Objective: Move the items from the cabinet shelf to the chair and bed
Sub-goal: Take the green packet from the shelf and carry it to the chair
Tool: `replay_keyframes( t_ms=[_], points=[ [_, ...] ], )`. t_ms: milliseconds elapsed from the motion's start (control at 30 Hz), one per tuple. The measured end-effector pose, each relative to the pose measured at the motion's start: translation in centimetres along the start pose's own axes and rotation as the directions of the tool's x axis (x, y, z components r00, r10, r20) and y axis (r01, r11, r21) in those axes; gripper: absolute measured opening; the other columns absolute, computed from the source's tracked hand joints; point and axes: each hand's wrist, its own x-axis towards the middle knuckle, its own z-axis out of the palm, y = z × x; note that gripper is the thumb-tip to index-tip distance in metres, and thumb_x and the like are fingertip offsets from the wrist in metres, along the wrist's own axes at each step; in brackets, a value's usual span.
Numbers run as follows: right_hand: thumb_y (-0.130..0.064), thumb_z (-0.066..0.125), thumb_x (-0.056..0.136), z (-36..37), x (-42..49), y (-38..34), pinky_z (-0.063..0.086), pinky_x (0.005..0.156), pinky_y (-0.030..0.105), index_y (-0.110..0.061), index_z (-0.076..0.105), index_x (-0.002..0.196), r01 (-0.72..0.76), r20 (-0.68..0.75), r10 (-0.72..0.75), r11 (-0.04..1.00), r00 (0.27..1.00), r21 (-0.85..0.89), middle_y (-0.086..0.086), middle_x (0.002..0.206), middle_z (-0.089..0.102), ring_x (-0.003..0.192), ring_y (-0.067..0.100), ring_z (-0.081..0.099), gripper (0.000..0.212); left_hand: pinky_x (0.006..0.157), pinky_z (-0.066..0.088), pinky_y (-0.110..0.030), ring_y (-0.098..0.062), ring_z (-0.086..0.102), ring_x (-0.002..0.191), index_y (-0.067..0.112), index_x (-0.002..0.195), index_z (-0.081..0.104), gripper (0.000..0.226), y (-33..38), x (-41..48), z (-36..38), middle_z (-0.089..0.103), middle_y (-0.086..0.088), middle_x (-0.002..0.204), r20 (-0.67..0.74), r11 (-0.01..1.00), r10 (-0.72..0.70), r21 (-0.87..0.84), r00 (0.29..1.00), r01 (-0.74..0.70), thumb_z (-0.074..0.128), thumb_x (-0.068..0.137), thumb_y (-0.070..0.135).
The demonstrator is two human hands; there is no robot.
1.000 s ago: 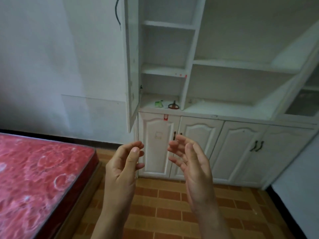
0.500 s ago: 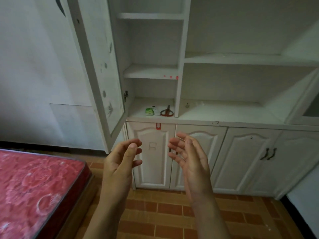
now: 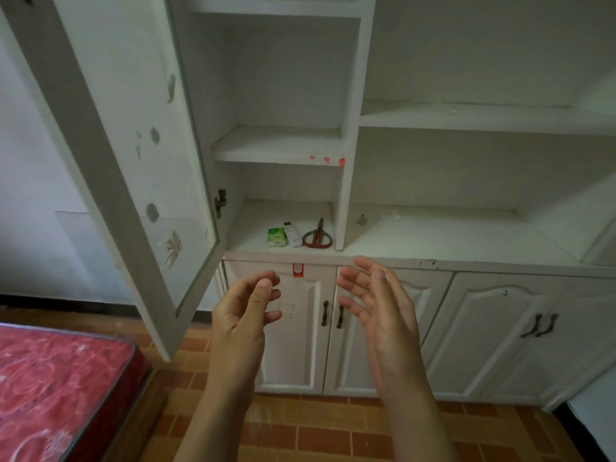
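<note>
Closer now, cabinet shelf (image 3: pixel 250 225) holds green packet (image 3: pixel 277 237), print unreadable.

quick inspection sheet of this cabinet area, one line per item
surface: white cabinet shelf, lowest left bay, holds three things
job's things: green packet, white remote, red-handled scissors side by side on it; bed at lower left; chair not in view
clutter: small scrap on the right bay
hands: left hand and right hand empty, fingers relaxed, below the shelf edge
cables: nothing seen
surroundings: glass door stands open at left, lower doors shut, tiled floor
</note>
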Motion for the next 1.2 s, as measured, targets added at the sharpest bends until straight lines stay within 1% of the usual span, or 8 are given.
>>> replay_keyframes(
  t_ms=[133,300,567,800,933,1067,1133,1200],
  points=[
    [-0.047,0.047,0.092,2.7,5.5,0.4,0.056,0.098,0.038,-0.022,0.066,0.123,0.004,0.023,-0.003,1.000,1.000,-0.030,0.003,0.115,0.074,0.110,0.016,0.071,0.043,0.082,0.057,-0.033,-0.014,0.069,0.105,0.021,0.112,0.070,0.023,-0.5,6.4,0.6,0.073,0.005,0.112,-0.007,0.999,0.001,-0.034,1.000,-0.002,0.052,0.100,0.030],
    [-0.049,0.047,0.091,5.4,11.6,3.2,0.056,0.100,0.041,-0.023,0.066,0.123,-0.018,0.004,0.018,0.997,1.000,-0.069,0.001,0.115,0.075,0.110,0.016,0.071,0.046,0.085,0.057,-0.034,-0.013,0.068,0.104,0.024,0.110,0.070,0.021,-2.1,13.3,0.8,0.073,0.007,0.111,-0.029,0.999,-0.027,-0.046,0.999,0.026,0.053,0.100,0.032],
    [-0.053,0.047,0.098,6.1,19.0,7.5,0.057,0.096,0.037,-0.023,0.065,0.123,-0.084,0.012,0.085,0.994,0.996,-0.073,0.001,0.114,0.075,0.109,0.014,0.071,0.043,0.084,0.056,-0.032,-0.012,0.069,0.103,0.026,0.105,0.071,0.019,-5.7,19.6,3.1,0.074,0.006,0.108,-0.056,0.994,-0.113,-0.008,0.992,0.112,0.053,0.100,0.032],
    [-0.036,0.049,0.100,5.3,27.1,12.0,0.058,0.094,0.039,-0.023,0.069,0.116,-0.191,0.062,0.192,0.981,0.979,-0.025,0.007,0.112,0.075,0.110,0.022,0.072,0.029,0.076,0.055,-0.026,-0.005,0.070,0.093,0.024,0.099,0.073,0.019,-8.1,24.7,7.1,0.075,0.008,0.101,-0.167,0.992,-0.116,0.019,0.979,0.121,0.054,0.099,0.027],
    [-0.033,0.049,0.103,4.2,31.4,13.8,0.058,0.097,0.036,-0.023,0.069,0.119,-0.240,0.145,0.245,0.969,0.959,-0.050,0.002,0.113,0.075,0.107,0.014,0.072,0.028,0.077,0.056,-0.026,-0.003,0.070,0.091,0.024,0.100,0.073,0.019,-9.0,28.0,10.5,0.075,0.014,0.097,-0.219,0.991,-0.096,0.074,0.971,0.115,0.053,0.100,0.027],
    [-0.032,0.049,0.104,3.9,34.4,15.5,0.059,0.095,0.038,-0.022,0.070,0.116,-0.292,0.177,0.300,0.954,0.937,-0.069,0.003,0.111,0.076,0.107,0.017,0.072,0.026,0.082,0.057,-0.031,-0.003,0.070,0.090,0.022,0.102,0.072,0.020,-10.0,30.0,12.2,0.075,0.015,0.096,-0.254,0.984,-0.072,0.142,0.965,0.111,0.053,0.101,0.026],
    [-0.039,0.049,0.101,4.3,34.9,16.1,0.058,0.096,0.038,-0.026,0.070,0.115,-0.317,0.211,0.330,0.944,0.920,-0.093,0.001,0.112,0.076,0.107,0.016,0.072,0.027,0.080,0.058,-0.031,-0.002,0.070,0.088,0.023,0.100,0.072,0.020,-10.5,30.5,12.1,0.074,0.018,0.094,-0.286,0.979,-0.072,0.161,0.955,0.122,0.052,0.101,0.025],
    [-0.052,0.050,0.091,4.9,35.4,16.6,0.056,0.098,0.037,-0.031,0.070,0.113,-0.347,0.249,0.361,0.933,0.899,-0.098,-0.002,0.112,0.076,0.107,0.014,0.071,0.036,0.079,0.058,-0.030,-0.002,0.070,0.088,0.025,0.098,0.071,0.021,-11.2,31.4,11.6,0.074,0.018,0.093,-0.325,0.977,-0.087,0.158,0.942,0.145,0.051,0.101,0.025]
  ],
)
